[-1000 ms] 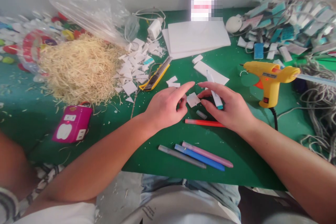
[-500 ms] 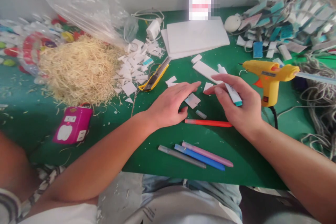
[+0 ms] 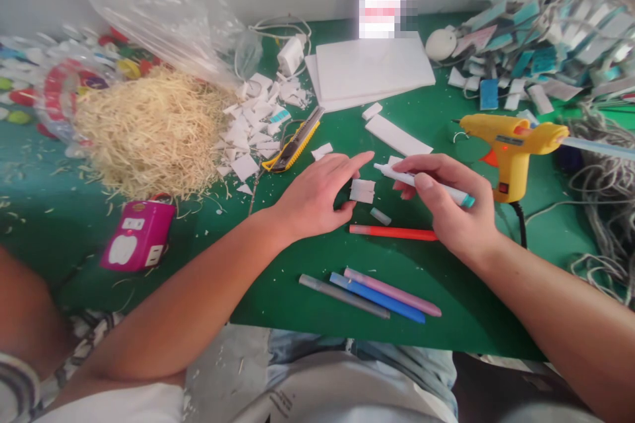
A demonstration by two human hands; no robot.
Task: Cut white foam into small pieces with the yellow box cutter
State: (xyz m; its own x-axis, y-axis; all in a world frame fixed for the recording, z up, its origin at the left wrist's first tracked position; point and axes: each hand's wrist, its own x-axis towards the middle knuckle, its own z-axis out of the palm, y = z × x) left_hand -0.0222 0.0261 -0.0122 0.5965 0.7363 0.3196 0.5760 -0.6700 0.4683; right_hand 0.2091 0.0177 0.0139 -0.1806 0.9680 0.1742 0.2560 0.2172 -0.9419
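My left hand (image 3: 320,198) rests low over the green table, its index finger stretched out. Its thumb and another fingertip sit at opposite edges of a small white square piece (image 3: 362,191), steadying it. In my right hand (image 3: 449,195) is a white marker with a teal end (image 3: 404,176), gripped between thumb and fingers. Its uncapped tip points left, just above and right of the square piece. Close below lies a small translucent cap (image 3: 380,215). A red marker (image 3: 391,232) lies partly under my right hand.
Grey, blue and pink markers (image 3: 391,291) lie near the front edge. A yellow utility knife (image 3: 292,145), white scraps (image 3: 243,139) and straw (image 3: 153,132) are at left. White boards (image 3: 372,73) lie behind; a glue gun (image 3: 513,145) with its cord stands at right, beside grey string (image 3: 605,178).
My right hand has turned the marker so its tip now points left toward the square piece. The square piece has rotated to sit straighter between my left fingers.
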